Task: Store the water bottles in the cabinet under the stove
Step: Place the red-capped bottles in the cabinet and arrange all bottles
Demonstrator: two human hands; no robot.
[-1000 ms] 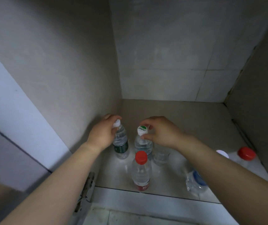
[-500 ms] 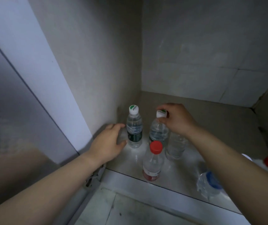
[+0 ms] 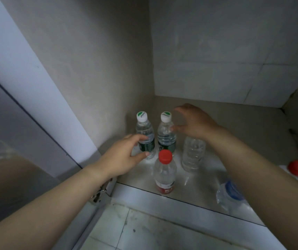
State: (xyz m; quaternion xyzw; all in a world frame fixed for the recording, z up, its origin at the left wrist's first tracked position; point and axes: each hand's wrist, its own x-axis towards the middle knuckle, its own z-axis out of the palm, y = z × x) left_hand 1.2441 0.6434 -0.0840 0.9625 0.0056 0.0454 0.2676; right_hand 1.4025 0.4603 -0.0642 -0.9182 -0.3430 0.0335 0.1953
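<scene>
A red-capped bottle (image 3: 164, 170) stands upright at the cabinet floor (image 3: 234, 127) front edge. Behind it, the left hand (image 3: 123, 159) curls loosely around the left green-label bottle (image 3: 145, 136), contact uncertain. The right hand (image 3: 193, 123), fingers spread, hovers beside the second green-label bottle (image 3: 166, 134).

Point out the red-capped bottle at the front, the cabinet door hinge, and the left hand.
Red-capped bottle (image 3: 165, 170): head view, clear body below the cap.
Cabinet door hinge (image 3: 100, 191): head view, metal bracket.
Left hand (image 3: 124, 157): head view, back of the hand.
</scene>
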